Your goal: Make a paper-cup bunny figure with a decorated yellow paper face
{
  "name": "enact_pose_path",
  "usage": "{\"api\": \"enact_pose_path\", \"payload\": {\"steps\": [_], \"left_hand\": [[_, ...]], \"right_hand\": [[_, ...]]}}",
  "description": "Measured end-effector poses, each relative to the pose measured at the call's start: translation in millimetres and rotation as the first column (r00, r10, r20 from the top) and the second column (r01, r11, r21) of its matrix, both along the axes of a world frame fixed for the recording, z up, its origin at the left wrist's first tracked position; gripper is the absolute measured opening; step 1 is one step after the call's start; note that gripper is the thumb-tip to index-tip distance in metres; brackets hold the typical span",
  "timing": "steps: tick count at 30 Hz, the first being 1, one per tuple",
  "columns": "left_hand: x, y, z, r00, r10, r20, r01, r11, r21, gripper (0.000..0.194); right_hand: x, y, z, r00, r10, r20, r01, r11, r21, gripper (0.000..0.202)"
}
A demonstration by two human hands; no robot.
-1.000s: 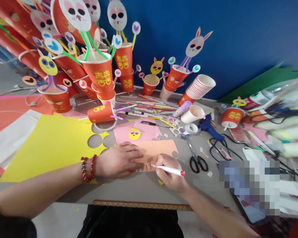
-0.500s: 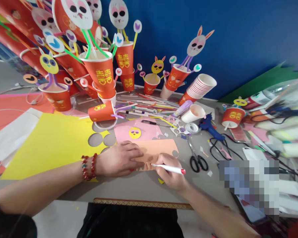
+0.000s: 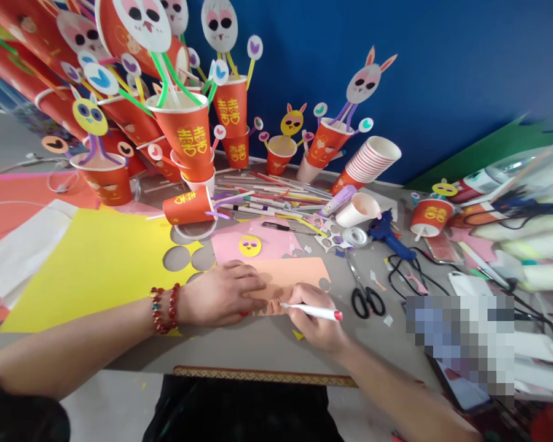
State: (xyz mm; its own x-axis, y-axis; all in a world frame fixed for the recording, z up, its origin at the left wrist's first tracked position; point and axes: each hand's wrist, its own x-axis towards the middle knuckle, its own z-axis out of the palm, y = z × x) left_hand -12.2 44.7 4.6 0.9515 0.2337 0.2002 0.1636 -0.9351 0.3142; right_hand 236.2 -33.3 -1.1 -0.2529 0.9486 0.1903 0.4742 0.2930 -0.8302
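My left hand (image 3: 225,294) lies flat on the left part of a peach-coloured paper sheet (image 3: 299,273), its fingers stretched out to the right. A red bead bracelet circles that wrist. In my right hand (image 3: 316,319) is a white marker (image 3: 311,311) with a red end cap. Its tip touches the lower edge of the peach sheet, beside small reddish drawn outlines (image 3: 274,306). Just behind the sheet lies pink paper (image 3: 228,242), with a yellow round face cutout (image 3: 249,245) on it. Yellow paper (image 3: 105,264) with round holes spreads to the left.
Red paper cups (image 3: 188,138) with rabbit-face figures stand at the back left. Scissors (image 3: 367,301), a roll of clear tape (image 3: 354,236) and a blue glue gun (image 3: 391,236) with a black cord lie at right. Pens and straws (image 3: 271,190) are piled behind.
The view has shifted very slightly. Both hands keep their places on the peach sheet, and the marker tip stays at nearly the same spot.
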Motion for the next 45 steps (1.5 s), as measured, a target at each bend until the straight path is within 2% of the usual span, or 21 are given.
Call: {"api": "enact_pose_path", "payload": {"steps": [36,39,42,45], "left_hand": [[-0.3,0.2,1.8,1.0,-0.006,-0.007,0.006,1.0,-0.002,0.038],[-0.6,0.5,1.4,1.0,-0.009,-0.002,0.009,1.0,0.0,0.037],[-0.3,0.4,1.0,1.0,-0.006,0.007,0.006,1.0,0.007,0.039],[0.2,0.1,1.1,1.0,-0.002,0.015,0.002,1.0,0.007,0.038]], "right_hand": [[1.9,-2.5,0.4,0.998,0.019,-0.055,-0.023,0.998,-0.063,0.022],[3.9,-4.5,-2.3,0.993,-0.037,-0.116,0.025,0.994,-0.105,0.024],[4.2,-5.7,-3.2,0.99,-0.082,-0.118,0.064,0.987,-0.151,0.02],[2.7,-5.0,0.5,0.992,-0.066,-0.107,0.047,0.984,-0.174,0.008]]}}
